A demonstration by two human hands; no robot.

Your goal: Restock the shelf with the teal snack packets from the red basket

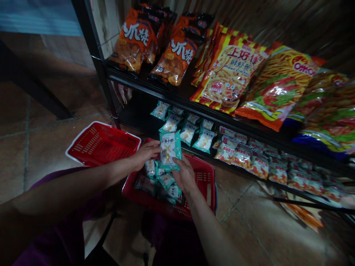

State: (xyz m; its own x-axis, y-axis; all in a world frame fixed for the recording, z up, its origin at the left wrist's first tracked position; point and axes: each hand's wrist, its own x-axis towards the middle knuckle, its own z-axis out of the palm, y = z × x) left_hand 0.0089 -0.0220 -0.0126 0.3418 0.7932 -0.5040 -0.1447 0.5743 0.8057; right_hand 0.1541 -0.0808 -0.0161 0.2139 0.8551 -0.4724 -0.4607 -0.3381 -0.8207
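Note:
Both hands hold one small teal snack packet (169,150) upright over a red basket (206,176). My left hand (145,153) grips its left edge with closed fingers. My right hand (185,176) pinches its lower right corner. Several more teal packets (163,181) lie in that basket under my hands. On the low shelf just beyond, several matching teal packets (188,129) sit in rows.
A second red basket (101,144) stands to the left on the tiled floor. The black shelf rail (172,96) carries orange snack bags (155,44) and prawn cracker bags (231,74). Red-and-white small packets (249,157) fill the low shelf to the right.

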